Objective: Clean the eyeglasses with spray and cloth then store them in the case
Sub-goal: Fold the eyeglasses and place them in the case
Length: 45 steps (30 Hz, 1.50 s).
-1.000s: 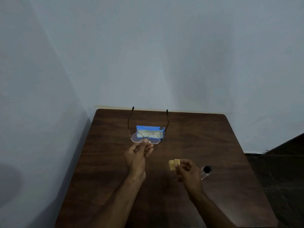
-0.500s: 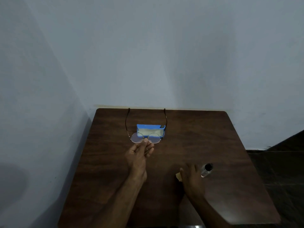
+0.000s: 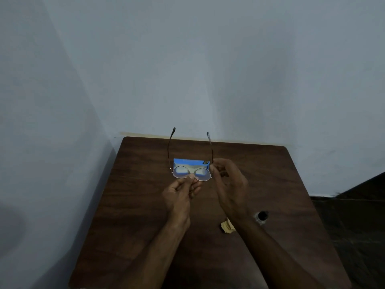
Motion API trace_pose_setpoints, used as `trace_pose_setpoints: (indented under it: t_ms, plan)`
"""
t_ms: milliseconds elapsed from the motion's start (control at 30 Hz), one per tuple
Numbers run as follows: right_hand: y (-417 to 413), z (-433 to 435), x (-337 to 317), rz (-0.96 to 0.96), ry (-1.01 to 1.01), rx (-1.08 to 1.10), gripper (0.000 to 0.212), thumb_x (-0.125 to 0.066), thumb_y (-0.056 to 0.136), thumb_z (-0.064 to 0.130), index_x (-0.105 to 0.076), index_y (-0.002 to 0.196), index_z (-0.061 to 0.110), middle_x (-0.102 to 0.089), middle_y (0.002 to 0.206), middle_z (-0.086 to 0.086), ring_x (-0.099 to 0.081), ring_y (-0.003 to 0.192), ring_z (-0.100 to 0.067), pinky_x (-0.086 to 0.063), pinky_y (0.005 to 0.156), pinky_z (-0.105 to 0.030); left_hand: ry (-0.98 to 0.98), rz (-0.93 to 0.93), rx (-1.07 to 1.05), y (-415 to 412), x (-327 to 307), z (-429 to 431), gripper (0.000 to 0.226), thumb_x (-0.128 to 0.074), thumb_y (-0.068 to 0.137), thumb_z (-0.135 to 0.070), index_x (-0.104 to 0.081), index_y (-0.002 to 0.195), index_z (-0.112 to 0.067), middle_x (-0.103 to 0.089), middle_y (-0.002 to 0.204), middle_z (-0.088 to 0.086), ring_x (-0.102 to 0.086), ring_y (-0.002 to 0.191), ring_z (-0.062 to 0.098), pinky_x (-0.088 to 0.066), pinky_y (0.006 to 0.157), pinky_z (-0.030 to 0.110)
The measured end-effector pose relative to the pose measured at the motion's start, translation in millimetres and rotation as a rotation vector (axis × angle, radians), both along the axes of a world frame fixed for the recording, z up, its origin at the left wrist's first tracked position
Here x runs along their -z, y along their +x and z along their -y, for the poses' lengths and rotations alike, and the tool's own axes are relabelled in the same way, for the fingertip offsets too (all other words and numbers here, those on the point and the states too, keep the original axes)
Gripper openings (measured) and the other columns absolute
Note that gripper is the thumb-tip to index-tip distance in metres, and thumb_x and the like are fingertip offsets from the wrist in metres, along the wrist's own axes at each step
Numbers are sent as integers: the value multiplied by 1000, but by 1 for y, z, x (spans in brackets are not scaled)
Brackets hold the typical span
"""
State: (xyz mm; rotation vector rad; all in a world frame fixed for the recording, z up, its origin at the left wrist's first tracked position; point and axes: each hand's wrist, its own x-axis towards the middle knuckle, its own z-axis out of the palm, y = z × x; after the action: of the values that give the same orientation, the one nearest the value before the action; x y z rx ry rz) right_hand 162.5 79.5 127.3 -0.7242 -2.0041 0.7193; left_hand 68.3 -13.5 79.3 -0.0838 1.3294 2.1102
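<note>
Fingers (image 3: 190, 181) of my left hand (image 3: 177, 197) pinch the eyeglasses (image 3: 203, 174) at the bridge, above the table (image 3: 135, 205) and just nearer than the blue case (image 3: 185, 162), while my right hand (image 3: 231, 184) curls round the right hinge, temples open. With the cloth (image 3: 228, 226) and spray bottle (image 3: 261, 216) lying at the near right, in neither hand, I judge the cleaning done; folding and casing are left.

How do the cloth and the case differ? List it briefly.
The cloth is yellow; the case is blue. The cloth is crumpled; the case is boxy and larger. The cloth lies by the right forearm; the case lies farther back, behind the glasses. Both rest on the table.
</note>
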Motion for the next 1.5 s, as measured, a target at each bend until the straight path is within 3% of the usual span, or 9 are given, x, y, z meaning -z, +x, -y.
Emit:
trace_pose_setpoints:
  t_ms: [133, 300, 433, 667, 767, 900, 1033, 1267, 1500]
  plan:
    - [-10, -5, 1, 172, 189, -107, 17, -72, 93, 1, -76, 108, 7, -72, 103, -4, -65, 96, -19, -57, 76, -37, 1, -26, -8, -3, -1, 3, 5, -81, 92, -11, -84, 93, -7, -82, 91, 19, -81, 76, 19, -63, 65, 22]
    - [-16, -9, -1, 409, 371, -247, 25, -51, 97, 22, -75, 102, 15, -67, 101, 0, -54, 93, -16, -48, 70, -29, -14, -71, -2, -4, -4, 4, 6, -84, 88, -18, -85, 90, -13, -82, 89, 17, -81, 76, 19, -63, 65, 22]
    - [-14, -12, -2, 498, 437, -293, 21, -62, 92, 10, -74, 108, 14, -65, 106, -1, -52, 97, -16, -46, 74, -26, -19, -104, 2, -6, -7, 4, 4, -82, 91, -15, -85, 89, -14, -82, 88, 16, -81, 75, 18, -64, 65, 22]
    - [-20, -13, -22, 460, 481, -258, 25, -59, 93, 18, -72, 114, 11, -64, 111, -6, -56, 96, -19, -52, 73, -34, -44, -77, 1, -9, -10, 3, 14, -81, 88, -15, -81, 97, -5, -82, 86, 15, -80, 73, 16, -64, 64, 22]
    - [-36, -15, -50, 291, 545, -219, 34, -57, 92, 9, -68, 124, 10, -60, 109, -5, -53, 94, -19, -46, 73, -28, -34, -64, -1, -9, -10, 0, 15, -80, 93, -10, -79, 100, 4, -81, 84, 18, -79, 71, 18, -64, 64, 22]
    - [-76, -24, -91, 368, 720, -193, 58, -63, 90, -2, -54, 145, 14, -58, 111, -4, -51, 93, -20, -43, 72, -28, -25, -60, 19, -4, -12, -2, 14, -79, 93, -8, -79, 101, 4, -81, 84, 17, -79, 71, 17, -63, 63, 21]
    - [-91, -37, -110, 490, 790, -206, 37, -67, 93, 3, -67, 128, 13, -65, 104, -6, -57, 94, -27, -48, 71, -38, -7, -64, 5, -3, -16, -3, 12, -78, 95, -6, -78, 99, 5, -81, 82, 12, -79, 70, 15, -63, 63, 21]
    - [-41, -42, -73, 415, 567, -202, 38, -75, 84, -7, -71, 119, 8, -67, 103, -8, -58, 94, -26, -52, 72, -36, 43, 18, -74, -19, -27, 4, 4, -78, 95, -7, -80, 94, -3, -81, 84, 12, -79, 72, 15, -64, 65, 22]
    - [-6, -16, -2, 347, 158, -149, 35, -61, 102, 10, -65, 136, 16, -65, 120, -4, -60, 108, -16, -56, 85, -35, 97, 82, -100, -22, -34, -1, 6, -76, 95, -5, -78, 99, 0, -81, 82, 12, -79, 71, 13, -63, 64, 21]
